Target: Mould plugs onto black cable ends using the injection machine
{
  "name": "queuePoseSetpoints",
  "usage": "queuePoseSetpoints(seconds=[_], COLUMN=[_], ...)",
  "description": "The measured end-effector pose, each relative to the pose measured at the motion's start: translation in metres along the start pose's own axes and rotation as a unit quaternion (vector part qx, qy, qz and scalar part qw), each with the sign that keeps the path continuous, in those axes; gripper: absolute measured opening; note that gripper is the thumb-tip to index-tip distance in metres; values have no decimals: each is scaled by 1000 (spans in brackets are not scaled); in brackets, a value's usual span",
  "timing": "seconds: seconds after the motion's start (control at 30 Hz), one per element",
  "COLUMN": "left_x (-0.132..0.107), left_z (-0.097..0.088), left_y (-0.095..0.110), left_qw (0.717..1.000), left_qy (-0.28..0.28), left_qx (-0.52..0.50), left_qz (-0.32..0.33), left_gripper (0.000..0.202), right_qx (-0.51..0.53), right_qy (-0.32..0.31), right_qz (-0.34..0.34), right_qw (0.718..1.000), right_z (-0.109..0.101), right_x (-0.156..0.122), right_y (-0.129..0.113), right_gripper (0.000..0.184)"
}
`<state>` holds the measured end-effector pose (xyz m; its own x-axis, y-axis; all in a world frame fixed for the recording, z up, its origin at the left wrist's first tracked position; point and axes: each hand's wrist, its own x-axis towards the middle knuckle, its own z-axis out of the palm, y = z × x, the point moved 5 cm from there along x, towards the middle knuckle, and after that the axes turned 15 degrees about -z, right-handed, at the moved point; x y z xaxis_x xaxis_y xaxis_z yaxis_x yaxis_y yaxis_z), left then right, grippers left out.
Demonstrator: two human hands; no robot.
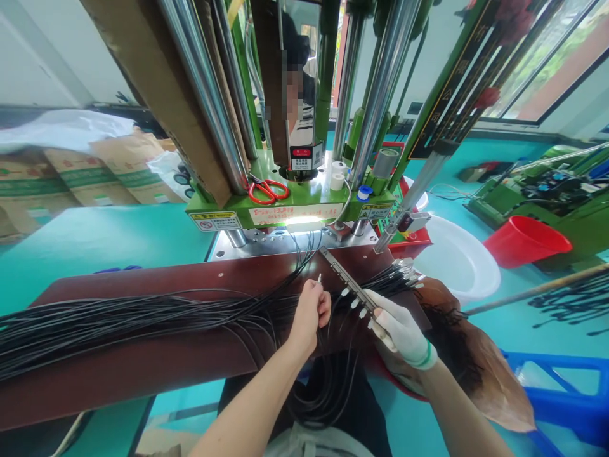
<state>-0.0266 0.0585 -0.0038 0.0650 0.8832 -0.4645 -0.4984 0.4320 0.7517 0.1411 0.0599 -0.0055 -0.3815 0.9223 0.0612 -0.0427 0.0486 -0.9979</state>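
My bare left hand (311, 308) is closed in a pinch on a cable, whose small pale connector end (319, 278) pokes up past the fingertips. In a white glove with a green cuff, my right hand (403, 327) grips the lower end of a long narrow metal bar (346, 278). Several white connectors (354, 303) stick out along the bar's left side, with black cables hanging from them. The far end of the bar rests near the back of the brown worktop. A thick bundle of black cables (190, 311) lies across the worktop (157, 365) behind and left of my left hand.
A green press (304, 206) with steel columns stands straight ahead, with red-handled scissors (269, 192) on its ledge. More cables with pale ends (404, 271) lie at the worktop's right. Beyond are a white tub (457, 260), a red bucket (526, 241) and a blue stool (561, 387).
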Motion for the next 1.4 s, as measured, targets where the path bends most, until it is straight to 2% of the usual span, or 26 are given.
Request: queuePoseSetpoints(seconds=[0.13, 0.3, 0.53, 0.73, 0.9, 0.97, 1.07, 1.13, 1.4], left_x=[4, 9, 10, 11, 8, 8, 9, 10, 14], left_z=[-3, -8, -8, -11, -12, -13, -8, -5, -4], left_y=[-4, -5, -1, 0, 9, 11, 5, 1, -3], left_qw=[999, 1000, 998, 987, 970, 974, 984, 982, 981], left_qy=[-32, 0, 12, 55, 54, 30, -54, -89, -120], left_qx=[34, 28, 57, 140, 218, 209, 172, 162, 142], left_qz=[5, 15, 17, 53, 95, 80, 7, -31, -54], left_gripper=[26, 27, 27, 28, 38, 43, 46, 46, 48], right_qx=[9, 1, -6, -78, -18, 0, 12, 18, 13], right_qy=[-28, -52, -74, -83, -56, -44, -53, -64, -72], right_qz=[1, 19, 7, -31, -3, 1, 3, 2, 14], right_qw=[1000, 998, 997, 993, 998, 999, 999, 998, 997], right_z=[1, 2, 6, -2, -11, -15, -17, -16, -15], right_x=[-1, -3, 0, 0, -2, -1, -1, -2, -1], right_y=[1, 3, -3, 7, 11, 11, 10, 9, 11], right_gripper=[52, 55, 59, 56, 55, 56, 56, 57, 63])
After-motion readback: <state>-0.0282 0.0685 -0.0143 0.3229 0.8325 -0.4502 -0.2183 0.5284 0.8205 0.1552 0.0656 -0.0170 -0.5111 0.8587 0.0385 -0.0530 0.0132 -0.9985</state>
